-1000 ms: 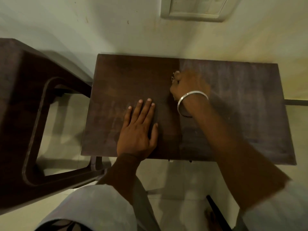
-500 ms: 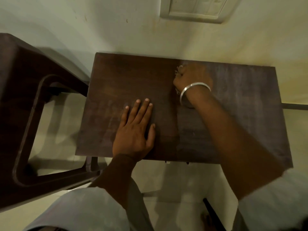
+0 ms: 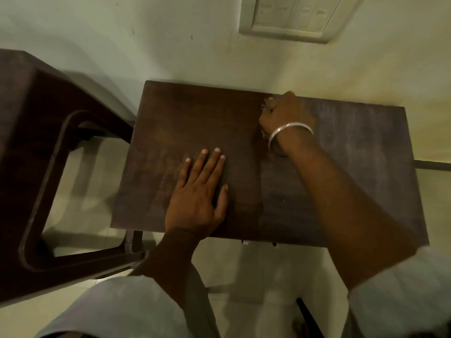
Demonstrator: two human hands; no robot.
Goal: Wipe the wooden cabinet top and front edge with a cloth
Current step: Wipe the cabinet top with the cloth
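Note:
The dark wooden cabinet top (image 3: 195, 123) fills the middle of the head view. Its left half looks darker and cleaner, its right half paler and dusty. My right hand (image 3: 285, 115), with a silver bangle on the wrist, is closed on a small cloth (image 3: 264, 106) near the top's back edge, against the wall. Only a scrap of the cloth shows beside the knuckles. My left hand (image 3: 197, 191) lies flat on the top near the front edge, fingers spread, holding nothing.
A dark wooden chair frame (image 3: 36, 167) stands close on the left, almost touching the cabinet. The pale wall (image 3: 170, 45) runs right behind the top, with a switch plate (image 3: 292, 18) above. Pale floor tiles (image 3: 244, 276) lie below the front edge.
My right hand with the cloth has slid away from me, from the middle of the top to its back edge. The left hand has stayed flat in place.

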